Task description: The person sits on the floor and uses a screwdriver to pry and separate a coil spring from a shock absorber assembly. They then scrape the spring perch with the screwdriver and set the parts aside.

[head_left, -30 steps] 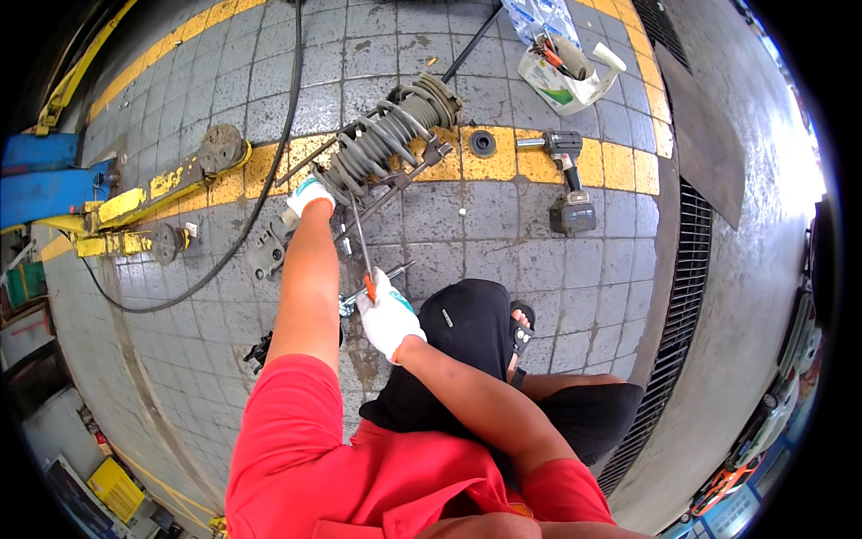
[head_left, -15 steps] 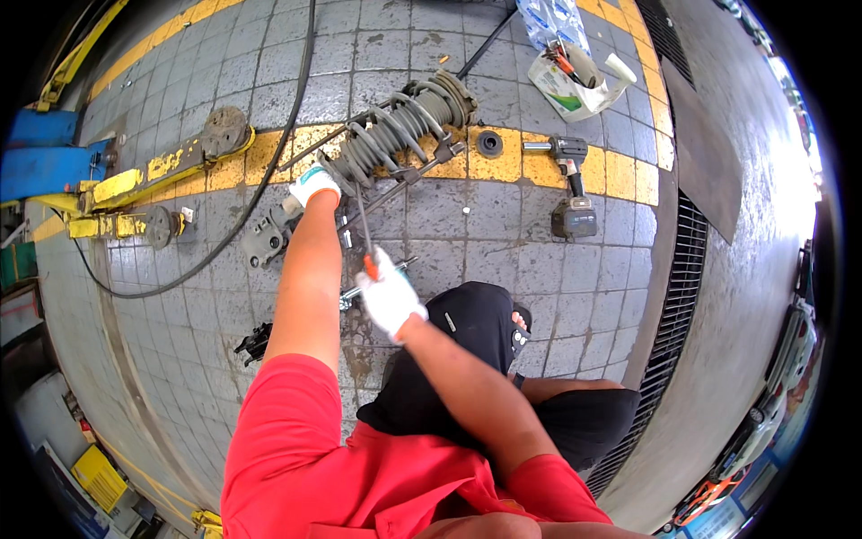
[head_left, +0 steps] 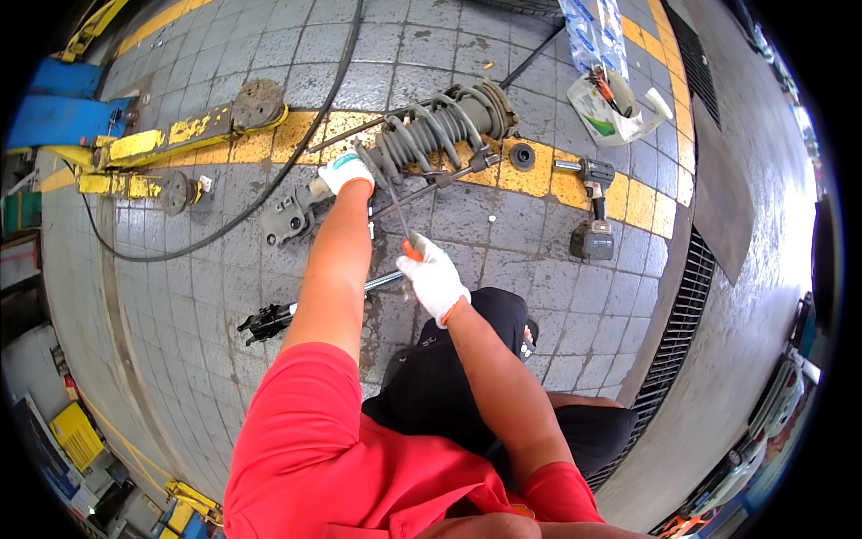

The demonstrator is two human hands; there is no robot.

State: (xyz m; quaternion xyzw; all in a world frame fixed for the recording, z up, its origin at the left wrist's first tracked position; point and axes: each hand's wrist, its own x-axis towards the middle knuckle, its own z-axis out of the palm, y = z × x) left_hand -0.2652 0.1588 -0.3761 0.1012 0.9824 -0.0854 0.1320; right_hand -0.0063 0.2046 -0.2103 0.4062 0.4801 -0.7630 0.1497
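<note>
Coil spring (head_left: pixel 433 136), long axis toward upper right, lies on tiled workshop floor (head_left: pixel 525 229); right hand (head_left: pixel 437 277) encloses orange-handled tool (head_left: pixel 412 251); left hand (head_left: pixel 347 171) touches lower end, grip unclear.

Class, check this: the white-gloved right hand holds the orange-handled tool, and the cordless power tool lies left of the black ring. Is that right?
Not quite: the cordless power tool lies right of the black ring, as the head view shows. The right hand does hold the orange-handled tool.
</note>
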